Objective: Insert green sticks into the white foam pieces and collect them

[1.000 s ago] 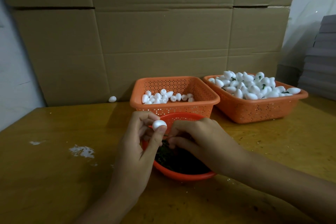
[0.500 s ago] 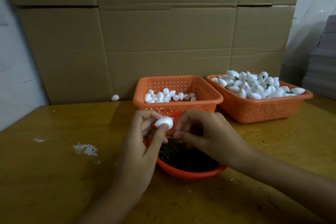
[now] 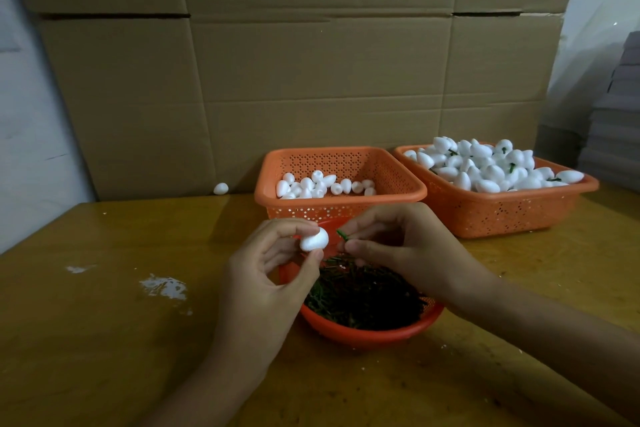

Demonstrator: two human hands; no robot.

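Note:
My left hand pinches a white egg-shaped foam piece between thumb and fingertips above a round red bowl full of green sticks. My right hand pinches one short green stick, its tip pointing at the foam piece with a small gap between them. Behind the bowl stands an orange basket with several plain foam pieces. To its right a second orange basket is heaped with foam pieces that carry green sticks.
One loose foam piece lies on the wooden table by the cardboard wall. White foam crumbs mark the table on the left. Grey stacked sheets rise at the far right.
My right hand has lifted out of the bowl with a green stick and brought it up beside the foam piece. My left hand has raised the foam piece slightly.

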